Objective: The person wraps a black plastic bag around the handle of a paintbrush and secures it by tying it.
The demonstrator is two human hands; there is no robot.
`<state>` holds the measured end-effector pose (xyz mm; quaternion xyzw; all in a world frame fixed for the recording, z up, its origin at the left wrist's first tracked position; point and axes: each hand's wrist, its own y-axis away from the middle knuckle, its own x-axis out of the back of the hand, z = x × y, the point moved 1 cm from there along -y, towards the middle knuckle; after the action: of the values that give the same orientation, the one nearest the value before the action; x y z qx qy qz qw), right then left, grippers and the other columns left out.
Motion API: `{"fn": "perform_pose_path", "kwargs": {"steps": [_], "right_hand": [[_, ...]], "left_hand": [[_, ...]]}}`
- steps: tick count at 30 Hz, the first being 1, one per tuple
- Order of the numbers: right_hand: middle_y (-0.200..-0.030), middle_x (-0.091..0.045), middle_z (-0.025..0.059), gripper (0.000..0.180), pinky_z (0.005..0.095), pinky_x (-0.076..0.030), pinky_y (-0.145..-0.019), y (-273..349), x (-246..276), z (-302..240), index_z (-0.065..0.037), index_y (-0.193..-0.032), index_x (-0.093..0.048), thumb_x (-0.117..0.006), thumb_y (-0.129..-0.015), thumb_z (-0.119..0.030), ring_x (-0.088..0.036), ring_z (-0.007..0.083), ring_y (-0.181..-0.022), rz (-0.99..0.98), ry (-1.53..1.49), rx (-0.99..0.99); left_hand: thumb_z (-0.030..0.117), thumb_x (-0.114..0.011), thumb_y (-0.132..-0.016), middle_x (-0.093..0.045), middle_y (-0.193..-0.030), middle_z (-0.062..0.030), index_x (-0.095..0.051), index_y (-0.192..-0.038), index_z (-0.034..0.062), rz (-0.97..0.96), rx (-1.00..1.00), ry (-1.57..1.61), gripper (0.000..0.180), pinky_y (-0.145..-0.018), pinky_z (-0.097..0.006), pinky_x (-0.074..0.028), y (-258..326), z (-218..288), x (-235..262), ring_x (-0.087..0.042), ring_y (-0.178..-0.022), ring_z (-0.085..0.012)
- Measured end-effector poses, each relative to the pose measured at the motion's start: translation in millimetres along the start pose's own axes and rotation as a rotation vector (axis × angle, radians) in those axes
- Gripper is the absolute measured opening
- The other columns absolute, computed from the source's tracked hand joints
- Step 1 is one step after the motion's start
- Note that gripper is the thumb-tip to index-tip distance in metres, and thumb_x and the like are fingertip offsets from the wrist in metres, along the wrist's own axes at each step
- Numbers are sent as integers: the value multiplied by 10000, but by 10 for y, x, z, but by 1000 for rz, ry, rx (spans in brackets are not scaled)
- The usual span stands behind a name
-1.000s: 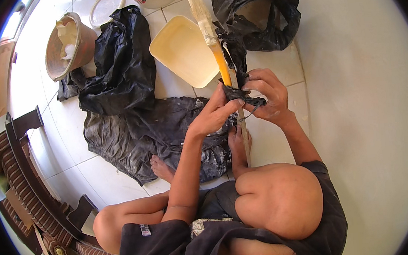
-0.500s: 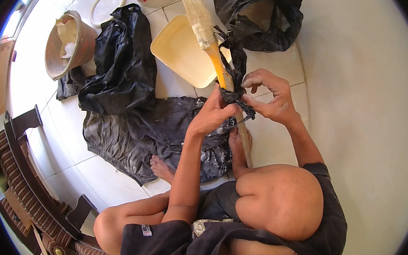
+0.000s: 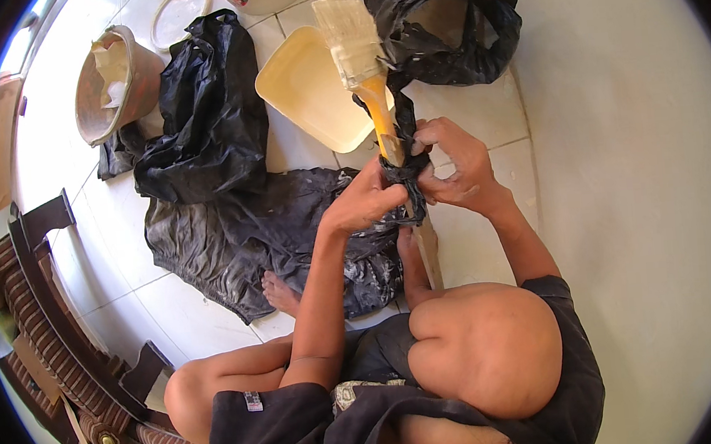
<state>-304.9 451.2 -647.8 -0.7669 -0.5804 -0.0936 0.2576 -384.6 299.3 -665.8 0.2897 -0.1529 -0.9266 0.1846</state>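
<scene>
The paintbrush [image 3: 371, 87] points to twelve o'clock, its handle against a pole [image 3: 429, 254] with a black plastic strip [image 3: 408, 168] around both. The left hand [image 3: 364, 198] is clenched at that joint; the right hand's [image 3: 461, 168] thumb and fingers pinch the strip. If the plastic slips or tears, I'd judge, the brush could swivel. White floor tiles [image 3: 480, 112] lie beneath; a tub [image 3: 295, 85] sits at eleven, a bucket [image 3: 137, 76] at ten, a wooden chair [image 3: 43, 288] at eight.
</scene>
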Motion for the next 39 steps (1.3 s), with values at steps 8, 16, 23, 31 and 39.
{"fn": "perform_pose_path", "kwargs": {"steps": [8,16,23,31,39], "right_hand": [[-905,-616,105,190,324,-487,-785,4,96,103,-39,-909,-596,-621,-720,-27,-606,225,-857,-138,-228,-217],[-825,-629,112,188,278,-502,-659,-52,130,-92,-22,-925,-610,-622,-740,7,-624,205,-716,19,37,-61],[-803,-642,117,178,245,-480,-631,82,-39,5,11,-924,-587,-546,-759,65,-602,133,-673,208,-507,-529],[-832,-622,91,90,272,-556,-602,104,62,-5,3,-934,-545,-535,-845,15,-628,141,-728,276,-225,-292],[-883,-603,85,215,279,-501,-605,377,-85,502,-43,-1018,-491,-595,-860,-146,-598,144,-753,497,-1083,-981]], "left_hand": [[58,-479,-737,-599,-1061,-151,-306,-1316,-14,-31,-1,137,609,-895,-361,-480,22,23,1,-627,-942,-235],[54,-481,-759,-598,-1028,-115,-412,-1222,-32,-19,-152,5,476,-889,-354,-483,-3,28,-63,-620,-943,-211],[74,-636,-791,-553,-1054,-30,-468,-1213,-26,-80,-52,24,466,-876,-295,-425,-5,-22,-63,-489,-968,-121],[62,-482,-766,-637,-1057,-127,-484,-1197,-40,-100,-80,40,444,-813,-296,-482,-4,75,-42,-608,-917,-168],[127,-453,-748,-654,-969,-130,-557,-1154,-59,-43,-95,-6,459,-769,-310,-476,23,123,-71,-598,-857,-179]]}}
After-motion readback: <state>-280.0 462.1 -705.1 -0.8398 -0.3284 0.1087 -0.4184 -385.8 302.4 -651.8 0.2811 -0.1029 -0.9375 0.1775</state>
